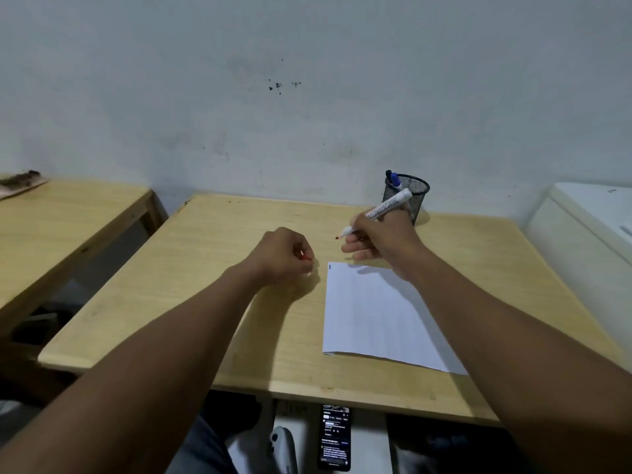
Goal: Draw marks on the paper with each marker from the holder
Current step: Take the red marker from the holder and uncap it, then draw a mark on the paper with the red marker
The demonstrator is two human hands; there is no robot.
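My right hand [379, 239] holds a white marker [386, 206] with a red tip, uncapped, its tip pointing left just above the table beyond the paper's far edge. My left hand [282, 256] is closed around a small red cap [305, 257], resting on the table left of the paper. The white paper [372, 313] lies flat on the wooden table [205, 285] and carries a small blue mark at its far left corner. A black mesh holder [408, 196] stands at the back right against the wall with a blue-capped marker [395, 179] and a dark one in it.
A second wooden table [58, 217] stands to the left, across a gap. A white appliance [591, 227] sits to the right. Below the table's near edge are a lit phone [336, 437] and a controller [284, 449]. The wall rises directly behind the holder.
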